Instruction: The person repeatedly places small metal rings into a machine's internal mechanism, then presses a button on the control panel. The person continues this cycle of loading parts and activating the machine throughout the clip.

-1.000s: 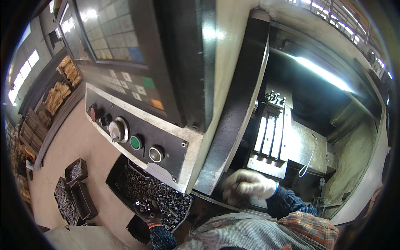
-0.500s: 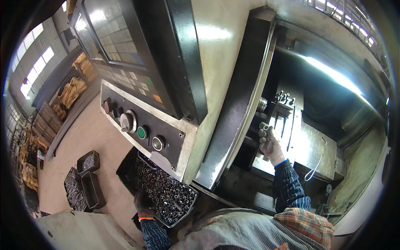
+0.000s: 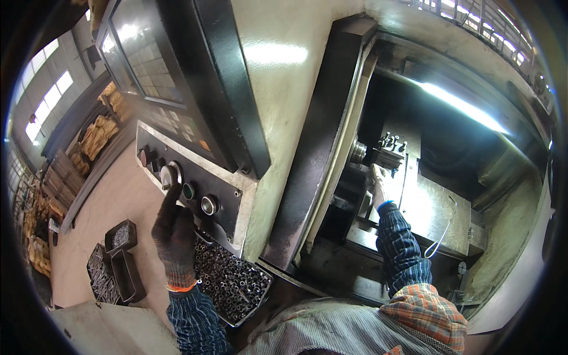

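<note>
My left hand (image 3: pixel 175 236), in a dark knitted glove with an orange cuff, is raised over the control panel (image 3: pixel 220 220) of a lathe-like machine. Its fingers stretch upward, the tips overlapping the panel between the silver round knob (image 3: pixel 170 174) and the green button (image 3: pixel 189 190). No object shows in it. Inside the machine, my right hand (image 3: pixel 383 184), in a light glove, reaches up just below the tool block (image 3: pixel 389 157) with its several upright bolts. Left of it is the round metal chuck end (image 3: pixel 358 151). Glare and the hand's back hide the right fingers and anything in them.
Below the panel stands a black bin (image 3: pixel 267 289) full of small metal rings. On the floor at left are a tray of metal rods (image 3: pixel 103 278), a small box of parts (image 3: pixel 120 235) and a dark open box (image 3: pixel 128 275). A white cable (image 3: pixel 448 228) hangs over the machine's metal cover.
My left hand has risen from the parts bin to the control panel. My right hand has moved up, closer to the tool block. The view has shifted slightly.
</note>
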Motion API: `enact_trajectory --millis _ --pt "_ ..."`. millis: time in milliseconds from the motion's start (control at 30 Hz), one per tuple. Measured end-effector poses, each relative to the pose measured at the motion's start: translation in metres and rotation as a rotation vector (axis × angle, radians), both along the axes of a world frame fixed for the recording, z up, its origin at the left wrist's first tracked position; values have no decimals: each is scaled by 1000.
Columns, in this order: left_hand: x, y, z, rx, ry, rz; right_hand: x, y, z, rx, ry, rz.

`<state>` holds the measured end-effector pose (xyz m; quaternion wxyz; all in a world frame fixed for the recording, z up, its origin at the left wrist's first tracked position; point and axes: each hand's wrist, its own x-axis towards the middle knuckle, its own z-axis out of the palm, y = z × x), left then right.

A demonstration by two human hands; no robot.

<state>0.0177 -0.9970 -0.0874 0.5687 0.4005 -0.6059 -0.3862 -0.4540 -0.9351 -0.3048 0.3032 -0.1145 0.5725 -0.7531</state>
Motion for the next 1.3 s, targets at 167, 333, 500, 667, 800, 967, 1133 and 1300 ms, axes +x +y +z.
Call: enact_trajectory --millis 167,333,500,667,800,967,1133,1300 --pt "-10 -1 -19 -93 -281 72 -21 -33 -6 -57 -89 -109" --pt "-8 -1 -24 -183 -243 51 -30 -51 -10 26 -59 -79" --pt "-11 -6 -26 -349 -392 108 -40 -66 -18 -60 -210 -61" --pt "-15 -3 -38 -347 -415 239 -55 -81 -31 -162 -393 -67" --pt "-16 -5 -40 -328 -222 142 -57 -78 -37 -229 -454 -52" --pt "-15 -3 -45 -283 -255 177 -48 -59 -24 -132 -75 3" --pt "-11 -7 -53 -239 -240 183 -43 -71 -30 -126 -145 -193" --pt "-7 -8 -54 -36 182 -58 -63 -99 -63 -207 -319 -247"
